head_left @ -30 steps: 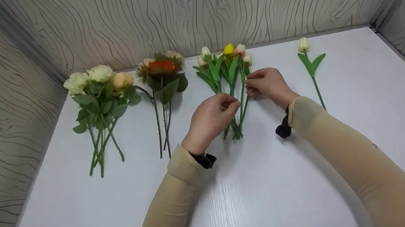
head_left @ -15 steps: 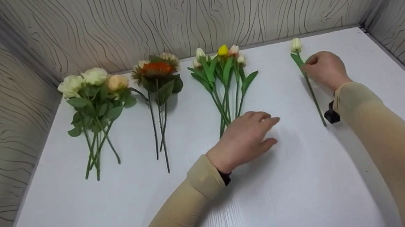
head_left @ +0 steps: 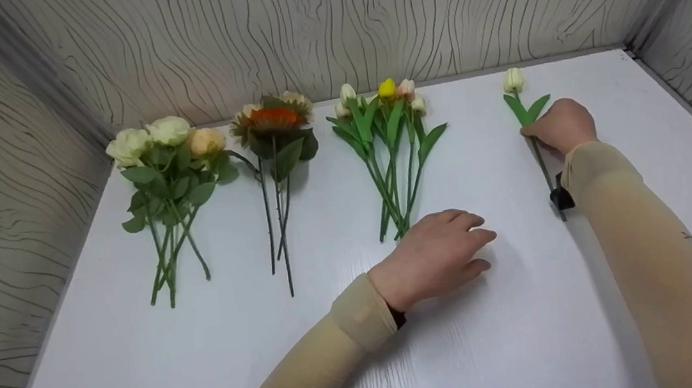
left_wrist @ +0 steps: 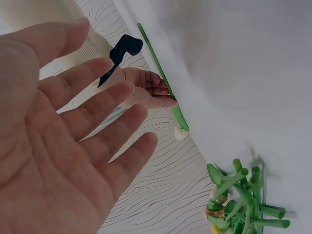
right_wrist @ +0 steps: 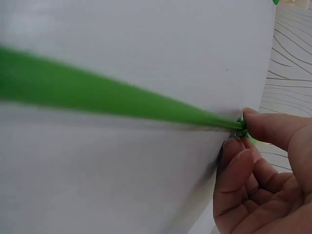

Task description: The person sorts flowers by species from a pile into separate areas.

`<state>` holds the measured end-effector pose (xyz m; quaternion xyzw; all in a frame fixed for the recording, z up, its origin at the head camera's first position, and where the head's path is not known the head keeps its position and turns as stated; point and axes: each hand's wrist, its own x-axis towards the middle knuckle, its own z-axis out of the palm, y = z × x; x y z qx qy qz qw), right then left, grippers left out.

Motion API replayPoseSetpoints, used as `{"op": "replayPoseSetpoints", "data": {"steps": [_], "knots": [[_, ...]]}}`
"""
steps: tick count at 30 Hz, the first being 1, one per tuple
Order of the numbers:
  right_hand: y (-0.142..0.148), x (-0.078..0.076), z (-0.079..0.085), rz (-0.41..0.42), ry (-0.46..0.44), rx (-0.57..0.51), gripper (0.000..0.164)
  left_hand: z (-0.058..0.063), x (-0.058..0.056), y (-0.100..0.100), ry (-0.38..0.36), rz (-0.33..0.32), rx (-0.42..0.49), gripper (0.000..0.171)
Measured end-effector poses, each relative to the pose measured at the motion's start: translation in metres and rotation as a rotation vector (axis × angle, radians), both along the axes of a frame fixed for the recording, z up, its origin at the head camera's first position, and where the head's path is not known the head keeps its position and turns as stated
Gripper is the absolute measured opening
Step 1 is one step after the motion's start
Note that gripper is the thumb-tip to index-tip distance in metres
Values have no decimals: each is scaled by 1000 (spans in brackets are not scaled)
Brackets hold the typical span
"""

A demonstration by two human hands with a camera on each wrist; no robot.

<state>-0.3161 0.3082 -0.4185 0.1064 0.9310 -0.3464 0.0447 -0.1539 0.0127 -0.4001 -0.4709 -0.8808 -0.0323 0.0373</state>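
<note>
A single white tulip [head_left: 513,80] lies at the right of the white table, its green stem [right_wrist: 122,100] running close past the right wrist camera. My right hand [head_left: 564,125] pinches that stem between thumb and fingers just below the leaves. Further left and nearer the front, my left hand [head_left: 433,260] hovers over the table with its fingers spread and nothing in them; its palm [left_wrist: 58,146] shows in the left wrist view. Just beyond it lies a bunch of tulips [head_left: 392,131] in white, yellow and pink, their stems crossing near the bottom.
Left of the tulips lies a group of flowers with an orange bloom [head_left: 274,120] and dark stems. White and peach roses [head_left: 167,132] lie at the far left. A patterned wall [head_left: 315,23] rises along the table's back edge.
My right hand has left the tulip bunch, moved right, and taken hold of the single tulip's stem. My left hand has drawn back toward the front and right, its fingers spreading.
</note>
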Motion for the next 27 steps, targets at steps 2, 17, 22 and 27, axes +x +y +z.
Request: {"op": "replayPoseSetpoints", "data": {"steps": [2, 17, 22, 27], "knots": [[1, 0, 0, -3, -14, -25, 27, 0, -1, -1, -12, 9, 11, 38], [-27, 20, 33, 14, -26, -791, 30, 12, -17, -22, -344, 359, 449, 24], [-62, 42, 36, 120, 18, -1120, 23, 15, -25, -28, -517, 452, 617, 23], [-88, 64, 33, 248, 40, -1284, 24, 14, -29, -28, -635, 490, 659, 23]]}}
